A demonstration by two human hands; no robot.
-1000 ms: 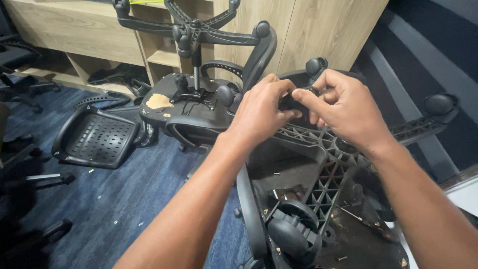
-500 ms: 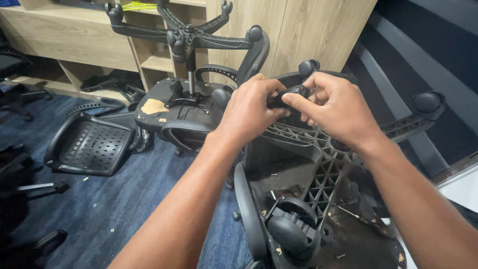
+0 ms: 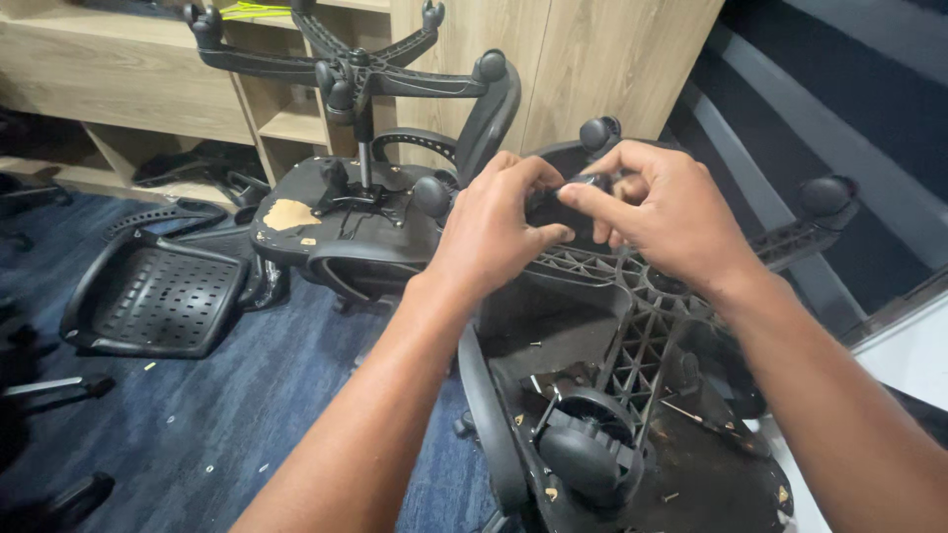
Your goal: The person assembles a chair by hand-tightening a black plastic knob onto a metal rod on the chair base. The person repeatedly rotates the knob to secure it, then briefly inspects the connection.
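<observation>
Your left hand (image 3: 499, 222) and right hand (image 3: 657, 212) meet on a black caster (image 3: 553, 209) at the end of one arm of the ribbed chair base (image 3: 632, 326), both sets of fingers curled tight around it. A second caster (image 3: 583, 454) sits on the near arm of that base, below your wrists. Beyond the base, left of it, an overturned office chair (image 3: 346, 217) lies on the blue carpet (image 3: 247, 395), with a mesh backrest (image 3: 153, 296) farther left.
</observation>
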